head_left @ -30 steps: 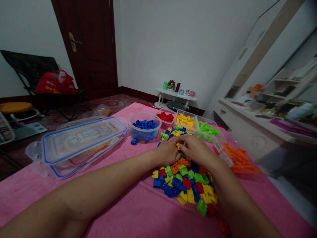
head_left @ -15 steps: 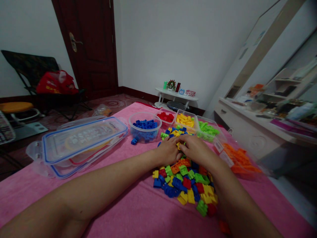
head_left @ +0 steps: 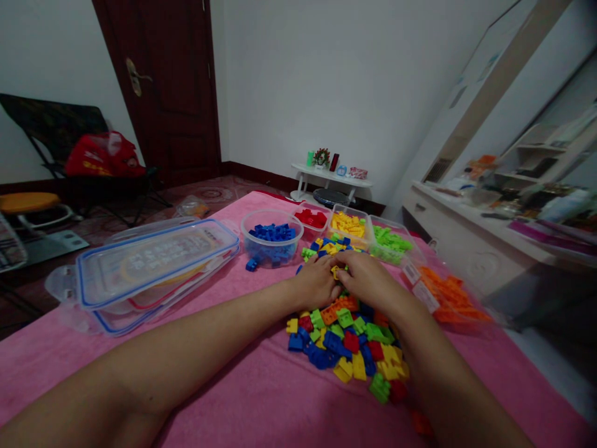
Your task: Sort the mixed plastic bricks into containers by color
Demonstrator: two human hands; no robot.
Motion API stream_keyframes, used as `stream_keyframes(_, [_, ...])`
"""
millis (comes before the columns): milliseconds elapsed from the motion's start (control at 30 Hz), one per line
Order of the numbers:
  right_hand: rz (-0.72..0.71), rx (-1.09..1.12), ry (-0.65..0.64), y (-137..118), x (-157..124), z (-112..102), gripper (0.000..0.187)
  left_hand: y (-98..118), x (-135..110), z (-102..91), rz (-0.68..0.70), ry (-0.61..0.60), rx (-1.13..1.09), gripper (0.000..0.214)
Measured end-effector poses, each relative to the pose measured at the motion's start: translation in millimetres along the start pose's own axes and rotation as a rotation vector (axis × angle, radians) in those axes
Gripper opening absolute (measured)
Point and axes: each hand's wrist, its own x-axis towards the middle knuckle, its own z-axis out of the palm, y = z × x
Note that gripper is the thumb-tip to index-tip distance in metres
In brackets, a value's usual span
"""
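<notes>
Over the mixed pile of coloured building blocks (head_left: 345,336), my two hands meet with their fingers close together. My right hand (head_left: 366,272) is closed, with a small yellow building block (head_left: 334,272) pinched at its fingertips. Fingers curled, my left hand (head_left: 319,283) touches or nearly touches that block from the left side. Whatever lies inside the left fingers is hidden. Blue, red, green, yellow and orange blocks lie around and beneath both hands, on the pink cloth (head_left: 233,386).
Behind the pile stand a round tub (head_left: 272,252) of blue blocks and boxes of red (head_left: 298,214), yellow (head_left: 330,225) and green blocks (head_left: 405,261). An orange-block box (head_left: 466,328) is at right. Stacked clear lids (head_left: 153,264) lie left. One blue block (head_left: 251,266) sits beside the tub.
The view has shifted very slightly. Both hands stay nearly in place over the pile, with the yellow building block still between the fingertips.
</notes>
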Motion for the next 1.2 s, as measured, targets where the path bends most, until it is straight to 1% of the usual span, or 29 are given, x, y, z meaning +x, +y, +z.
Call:
stream_keyframes(433, [0.028, -0.038, -0.015, -3.9, -0.5, -1.0, 0.025, -0.7, 0.5, 1.5, 0.007, 0.012, 0.020, 0.040])
stream_keyframes(633, [0.047, -0.039, -0.018, -5.9, -0.1, -1.1, 0.026, 0.2, -0.2, -1.8, 0.000, -0.008, 0.027, 0.042])
stream_keyframes(800, [0.075, -0.037, -0.042, -8.0, -0.6, -2.2, 0.028, 1.0, 0.1, -3.7, 0.009, -0.026, 0.040, 0.039])
stream_keyframes(1200, [0.035, -0.072, -0.001, -5.5, 0.2, 2.1, 0.026, 0.7, 0.4, -3.2, 0.015, -0.018, 0.048, 0.039])
